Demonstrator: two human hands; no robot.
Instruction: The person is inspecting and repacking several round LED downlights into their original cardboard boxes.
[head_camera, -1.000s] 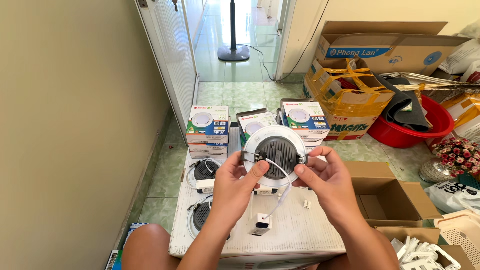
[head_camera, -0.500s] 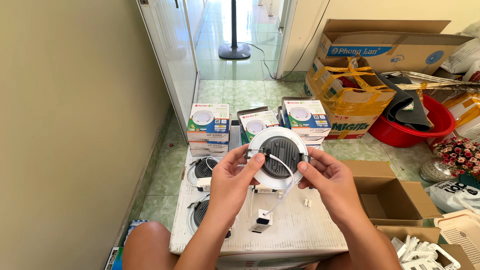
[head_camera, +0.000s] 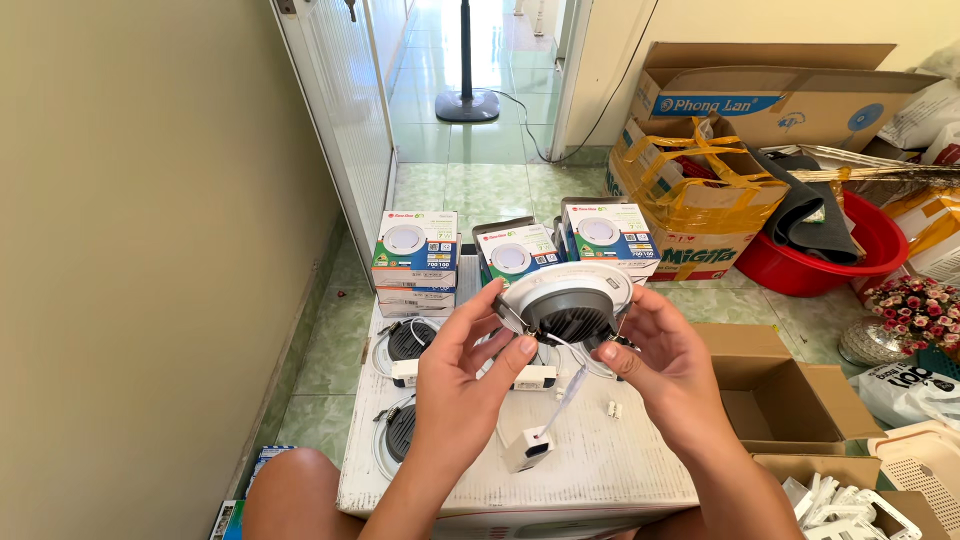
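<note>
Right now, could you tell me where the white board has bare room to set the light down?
The white board is bare at its right front, between the small white driver box and the open cardboard box. Its left side is crowded with black fixtures, and the back edge with stacked cartons.

1. Bright daylight enters from the tiled hallway (head_camera: 480, 150) at top centre, with glare on its glossy floor.
2. Shadows are soft and faint on the white board (head_camera: 600, 470) at bottom centre.
3. Focus is sharp throughout.
4. Wide-angle bending shows along the frame edges.
</note>
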